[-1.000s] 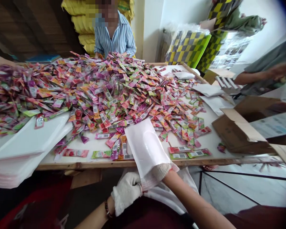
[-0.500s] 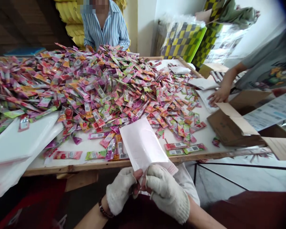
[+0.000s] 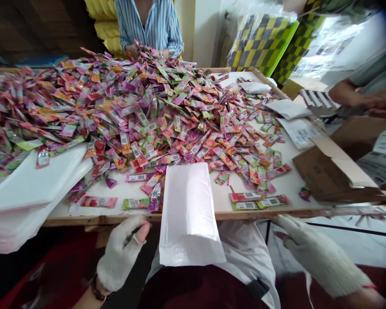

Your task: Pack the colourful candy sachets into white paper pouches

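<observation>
A white padded mailer [image 3: 188, 214] lies across the table's front edge and slopes down toward my lap, with neither hand on it. To its left, my left hand [image 3: 122, 251], in a white fingerless glove, is just below the table edge. Its thumb stands apart from the bent fingers and nothing shows in it. My right hand [image 3: 318, 253], gloved alike, reaches to the table edge on the right with fingers stretched out and empty. Nearest to it are small fruit-printed sachets [image 3: 246, 196]. Left of the mailer lie more sachets [image 3: 135, 203].
A large heap of colourful sachets [image 3: 131, 107] covers most of the table. White mailers [image 3: 28, 184] are stacked at the left. An open cardboard box [image 3: 321, 171] and filled mailers [image 3: 297, 131] are at the right. A person in a striped shirt [image 3: 149, 25] sits opposite; another person's arm [image 3: 350, 92] is at the right.
Both my hands have let go of the mailer's near end and moved apart, left and right. The mailer now rests at the table edge. The other person's hand has drawn back from a mailer.
</observation>
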Action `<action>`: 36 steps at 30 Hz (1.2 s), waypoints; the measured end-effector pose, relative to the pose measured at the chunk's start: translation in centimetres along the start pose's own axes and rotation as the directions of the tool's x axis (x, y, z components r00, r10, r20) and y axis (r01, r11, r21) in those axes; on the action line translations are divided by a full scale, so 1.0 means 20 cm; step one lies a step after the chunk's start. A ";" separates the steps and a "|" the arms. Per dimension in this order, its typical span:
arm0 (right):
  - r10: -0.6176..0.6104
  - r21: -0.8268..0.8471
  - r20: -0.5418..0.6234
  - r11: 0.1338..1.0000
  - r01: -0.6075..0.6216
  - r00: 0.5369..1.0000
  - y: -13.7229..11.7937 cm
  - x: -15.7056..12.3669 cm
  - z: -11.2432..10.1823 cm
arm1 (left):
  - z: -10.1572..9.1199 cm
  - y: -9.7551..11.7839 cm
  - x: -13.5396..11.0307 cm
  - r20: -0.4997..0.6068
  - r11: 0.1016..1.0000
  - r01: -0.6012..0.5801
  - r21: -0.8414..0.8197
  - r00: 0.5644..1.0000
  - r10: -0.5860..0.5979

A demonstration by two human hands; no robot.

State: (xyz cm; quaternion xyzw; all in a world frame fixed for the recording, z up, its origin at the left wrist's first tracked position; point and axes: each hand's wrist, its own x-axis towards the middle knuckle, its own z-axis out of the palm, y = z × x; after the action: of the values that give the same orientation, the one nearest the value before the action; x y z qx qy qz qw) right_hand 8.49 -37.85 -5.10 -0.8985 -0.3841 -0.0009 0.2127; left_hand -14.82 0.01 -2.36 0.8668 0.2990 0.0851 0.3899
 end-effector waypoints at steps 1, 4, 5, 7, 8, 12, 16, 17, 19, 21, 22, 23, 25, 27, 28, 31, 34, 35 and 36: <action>-0.081 -0.023 -0.006 0.996 0.081 0.997 -0.06 0.03 0.05 | 0.01 -0.02 0.01 -0.102 0.979 -0.153 0.132 0.981 0.167; -0.359 0.038 -0.175 0.928 0.370 0.917 -0.34 0.15 0.18 | 0.06 -0.04 0.05 -0.091 0.742 -0.537 0.402 0.783 0.616; -0.474 0.050 -0.190 0.870 0.491 0.860 -0.43 0.20 0.21 | 0.08 -0.04 0.06 -0.032 0.649 -0.630 0.426 0.706 0.707; -0.627 0.078 -0.199 0.756 0.650 0.753 -0.54 0.26 0.23 | 0.10 -0.04 0.08 0.098 0.494 -0.768 0.409 0.575 0.812; -0.662 0.104 -0.202 0.719 0.687 0.722 -0.57 0.28 0.22 | 0.10 -0.03 0.08 0.159 0.439 -0.816 0.375 0.523 0.837; -0.626 0.298 -0.187 0.699 0.650 0.757 -0.54 0.30 0.18 | 0.08 -0.02 0.05 0.239 0.437 -0.870 0.230 0.485 0.841; -0.454 0.500 -0.082 0.751 0.431 0.887 -0.52 0.28 0.17 | 0.09 0.03 0.02 0.141 0.744 -0.665 0.074 0.745 0.652; -0.381 0.524 -0.027 0.782 0.337 0.924 -0.53 0.28 0.18 | 0.10 0.05 0.02 0.118 0.825 -0.562 0.057 0.824 0.553; -0.191 0.495 0.089 0.860 0.123 0.977 -0.55 0.30 0.21 | 0.12 0.09 0.03 0.089 0.942 -0.329 0.070 0.942 0.323; -0.010 0.392 0.161 0.918 -0.055 0.987 -0.57 0.32 0.23 | 0.14 0.12 0.07 0.092 0.979 -0.143 0.146 0.987 0.130; 0.048 0.339 0.185 0.935 -0.110 0.982 -0.58 0.34 0.24 | 0.14 0.14 0.09 0.110 0.975 -0.095 0.198 0.991 0.075; 0.081 0.295 0.205 0.945 -0.140 0.975 -0.58 0.36 0.24 | 0.15 0.14 0.11 0.130 0.963 -0.077 0.258 0.990 0.045; 0.119 0.245 0.228 0.954 -0.175 0.966 -0.57 0.39 0.25 | 0.15 0.16 0.13 0.095 0.921 -0.097 0.376 0.993 0.066; 0.167 0.303 0.245 0.923 -0.239 0.955 -0.55 0.42 0.27 | 0.16 0.17 0.13 -0.036 0.872 -0.189 0.451 0.973 0.230; 0.194 0.371 0.262 0.884 -0.285 0.945 -0.54 0.44 0.29 | 0.17 0.17 0.11 -0.090 0.832 -0.279 0.479 0.927 0.363; 0.192 0.601 0.356 0.703 -0.381 0.915 -0.53 0.51 0.36 | 0.26 0.15 0.07 0.041 0.540 -0.648 0.536 0.659 0.751; 0.077 0.724 0.428 0.567 -0.393 0.900 -0.57 0.61 0.42 | 0.36 0.06 0.08 0.254 0.295 -0.769 0.567 0.504 0.826; 0.038 0.746 0.445 0.537 -0.394 0.895 -0.59 0.63 0.43 | 0.38 0.02 0.09 0.280 0.273 -0.771 0.575 0.499 0.820; 0.015 0.765 0.452 0.507 -0.396 0.892 -0.60 0.65 0.42 | 0.38 -0.01 0.11 0.284 0.285 -0.768 0.574 0.513 0.810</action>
State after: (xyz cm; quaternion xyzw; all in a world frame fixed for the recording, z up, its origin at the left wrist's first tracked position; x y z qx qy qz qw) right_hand 7.97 -18.28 -6.00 -0.7039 -0.2579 0.3879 0.5362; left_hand -10.29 -3.45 -7.91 0.9711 -0.1463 0.1858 -0.0332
